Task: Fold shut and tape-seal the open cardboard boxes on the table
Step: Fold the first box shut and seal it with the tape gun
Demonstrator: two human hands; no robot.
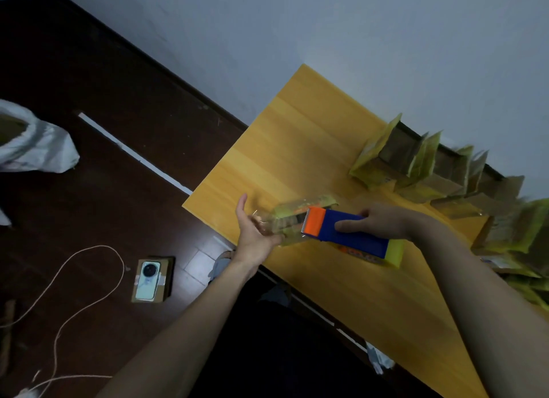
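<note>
A small yellow-green cardboard box [297, 219] lies on its side near the table's left edge, with clear tape over its near end. My left hand [255, 234] cups that end from below, thumb raised. My right hand [383, 222] grips a blue tape dispenser [347, 234] with an orange cutter head [315, 222], laid along the box's top. A row of open boxes [416, 166] with raised flaps stands along the wall at the back right.
The yellow wooden table [297, 148] runs diagonally against a grey wall. More flattened yellow-green boxes [523, 243] pile at the far right. On the dark floor lie a phone on a brown box [151, 278], a white sack [35, 142] and a loose cord [89, 278].
</note>
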